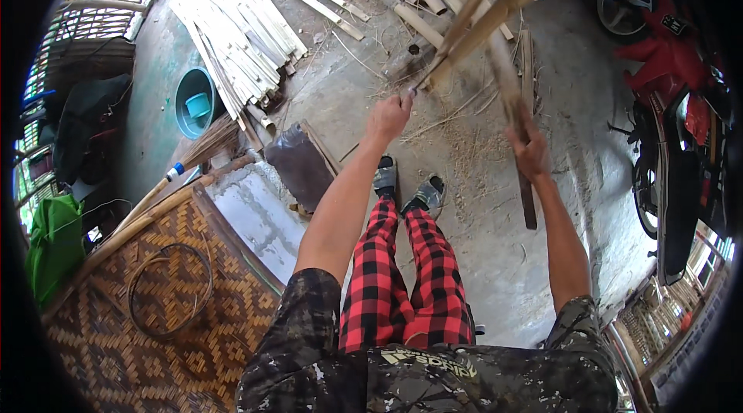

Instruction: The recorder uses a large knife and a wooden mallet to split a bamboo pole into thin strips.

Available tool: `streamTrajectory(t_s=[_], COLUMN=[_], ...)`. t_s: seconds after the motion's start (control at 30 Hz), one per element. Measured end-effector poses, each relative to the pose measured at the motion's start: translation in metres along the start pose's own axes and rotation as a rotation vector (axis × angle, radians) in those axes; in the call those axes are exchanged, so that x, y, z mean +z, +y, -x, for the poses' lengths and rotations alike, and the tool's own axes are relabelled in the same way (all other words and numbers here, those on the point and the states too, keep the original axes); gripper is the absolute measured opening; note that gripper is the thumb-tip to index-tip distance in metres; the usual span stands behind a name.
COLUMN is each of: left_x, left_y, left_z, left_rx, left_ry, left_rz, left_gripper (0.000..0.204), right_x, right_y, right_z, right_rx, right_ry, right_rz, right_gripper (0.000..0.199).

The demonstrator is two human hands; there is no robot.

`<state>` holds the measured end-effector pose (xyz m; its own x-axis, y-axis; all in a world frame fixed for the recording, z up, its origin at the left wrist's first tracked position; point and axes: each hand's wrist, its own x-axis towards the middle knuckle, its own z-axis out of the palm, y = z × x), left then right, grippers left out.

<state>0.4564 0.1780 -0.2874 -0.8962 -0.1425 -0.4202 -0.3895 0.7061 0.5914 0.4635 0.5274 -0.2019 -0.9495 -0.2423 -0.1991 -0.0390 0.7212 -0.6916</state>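
My left hand (389, 115) is closed around the handle of what looks like a long knife (413, 91). Its thin dark blade meets the near end of a raised bamboo pole (520, 1), which comes in from the top right and looks split into two lengths; how deep the blade sits I cannot tell. My right hand (529, 154) grips a wooden stick (507, 84), smeared by motion, to the right of the bamboo. Below that hand, a dark narrow wooden strip (528, 208) seems to lie along the floor.
Pale split bamboo strips (240, 34) lie in a pile at the far left, by a teal basin (196, 103). A broom (205, 142) and a woven bamboo panel (166, 289) are at left. Shavings (464, 138) litter the concrete. A red motorcycle (669, 72) stands at right.
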Motion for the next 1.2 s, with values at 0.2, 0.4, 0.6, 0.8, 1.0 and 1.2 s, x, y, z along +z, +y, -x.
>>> streamTrajectory(t_s=[0.2,0.4,0.6,0.8,1.0,1.2], left_x=[0.017,0.049,0.077,0.083,0.097,0.104], left_y=[-0.024,-0.046,-0.082,-0.085,-0.104,-0.124], left_z=[-0.031,-0.049,-0.041,-0.052,-0.029,-0.025], left_rx=[-0.002,0.029,-0.011,0.002,-0.04,-0.064], left_ry=[0.061,-0.005,0.043,0.096,0.067,0.049], left_rz=[0.127,0.059,0.077,0.107,0.046,0.09], left_gripper=[0.063,0.06,0.062,0.065,0.063,0.064], right_x=[0.009,0.096,0.065,0.104,0.098,0.107], right_y=[-0.04,0.078,0.032,0.065,0.08,0.044], right_z=[-0.035,-0.012,-0.018,0.008,0.022,0.019], right_rx=[-0.126,0.231,-0.013,0.038,0.087,0.027], right_ry=[0.415,-0.17,0.02,0.147,-0.149,0.2], right_rz=[-0.262,0.135,-0.048,-0.034,0.099,-0.193], right_gripper=[0.071,0.074,0.071,0.071,0.074,0.069])
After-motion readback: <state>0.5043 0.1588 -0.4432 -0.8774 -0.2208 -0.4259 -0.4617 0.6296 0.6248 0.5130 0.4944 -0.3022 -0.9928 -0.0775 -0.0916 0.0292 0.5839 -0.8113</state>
